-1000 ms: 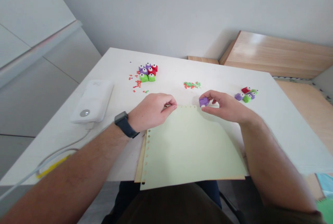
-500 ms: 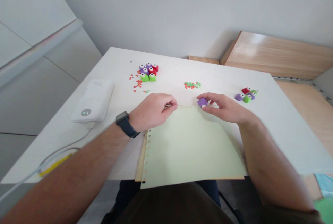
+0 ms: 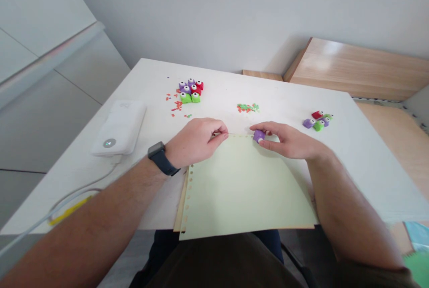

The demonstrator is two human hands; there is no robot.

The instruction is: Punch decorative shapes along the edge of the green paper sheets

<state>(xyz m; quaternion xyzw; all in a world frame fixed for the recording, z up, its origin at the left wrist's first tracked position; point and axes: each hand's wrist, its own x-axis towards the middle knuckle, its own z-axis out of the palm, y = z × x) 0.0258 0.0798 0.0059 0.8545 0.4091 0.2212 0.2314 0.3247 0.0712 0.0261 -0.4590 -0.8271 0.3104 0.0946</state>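
Observation:
A pale green sheet of paper (image 3: 241, 185) lies in front of me, with small star-like holes down its left edge and more holes along its top edge. My left hand (image 3: 204, 140), a dark watch (image 3: 162, 156) on its wrist, pinches the sheet's top edge near the left corner. In my right hand (image 3: 281, 139) a small purple craft punch (image 3: 258, 136) is held between thumb and fingers. The punch sits on the top edge, just right of the holes there. Yellowish sheets (image 3: 178, 220) show underneath at the left.
Several purple, red and green punches (image 3: 191, 91) stand at the back left, with more punches (image 3: 319, 121) at the right. Red and green paper cut-outs (image 3: 248, 107) lie between them. A white power bank (image 3: 120, 129) with a cable is at the left of the white table (image 3: 221, 89).
My right hand has brought the purple punch slightly left and down onto the paper's top edge, turning it a little. My left hand keeps its pinch on the sheet.

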